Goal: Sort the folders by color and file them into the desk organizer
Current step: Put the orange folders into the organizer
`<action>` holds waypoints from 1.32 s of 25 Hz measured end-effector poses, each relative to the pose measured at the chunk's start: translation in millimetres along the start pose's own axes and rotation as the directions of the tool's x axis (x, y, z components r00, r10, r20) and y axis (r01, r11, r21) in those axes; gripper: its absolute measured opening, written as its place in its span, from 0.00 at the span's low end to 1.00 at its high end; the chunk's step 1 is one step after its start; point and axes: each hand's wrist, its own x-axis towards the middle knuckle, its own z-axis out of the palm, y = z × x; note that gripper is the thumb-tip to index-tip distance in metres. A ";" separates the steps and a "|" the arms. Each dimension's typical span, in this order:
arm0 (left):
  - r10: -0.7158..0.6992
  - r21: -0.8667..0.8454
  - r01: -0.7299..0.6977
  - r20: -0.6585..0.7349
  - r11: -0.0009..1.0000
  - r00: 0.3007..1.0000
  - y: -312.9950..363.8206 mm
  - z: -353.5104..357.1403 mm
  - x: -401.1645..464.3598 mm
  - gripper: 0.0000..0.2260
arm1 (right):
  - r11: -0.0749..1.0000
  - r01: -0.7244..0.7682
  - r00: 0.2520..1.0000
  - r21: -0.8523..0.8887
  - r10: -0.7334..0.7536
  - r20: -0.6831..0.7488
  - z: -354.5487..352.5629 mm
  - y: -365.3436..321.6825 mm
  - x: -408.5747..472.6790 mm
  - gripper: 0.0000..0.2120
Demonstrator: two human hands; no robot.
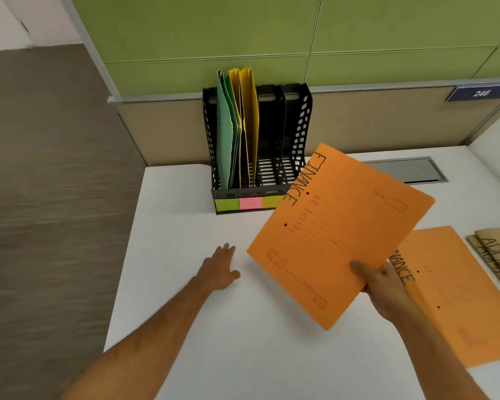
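Observation:
My right hand (383,287) grips an orange folder (335,232) marked FINANCE by its near edge and holds it tilted above the white desk (185,327). My left hand (220,267) lies flat on the desk with straight fingers, holding nothing. The black desk organizer (298,134) stands against the partition. Green folders (227,131) fill its left slot, yellow folders (250,119) the one beside it, and the two right slots are empty. A second orange FINANCE folder (456,295) lies flat at the right.
Brown folders (494,255) marked ADMIN lie at the far right edge. Green and pink sticky labels (248,203) run along the organizer's front. A grey cable hatch (404,170) sits in the desk behind the held folder. The desk's left edge drops to carpet.

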 end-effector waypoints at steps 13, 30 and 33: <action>-0.071 0.117 0.052 0.160 0.992 0.985 -12.6 -9.1 73.6 0.64 | 0.906 0.359 0.895 -0.223 -0.402 -0.194 65.9 -111.1 60.5 0.12; -0.052 0.055 0.045 0.133 0.997 0.990 -18.4 -0.5 81.5 0.65 | 0.625 0.495 0.729 -0.604 -0.677 -0.102 229.6 -134.0 230.3 0.15; -0.050 0.057 0.043 0.130 0.997 0.990 -18.7 -1.7 82.0 0.65 | 0.624 0.474 0.757 -0.621 -0.649 -0.074 230.3 -122.7 235.2 0.16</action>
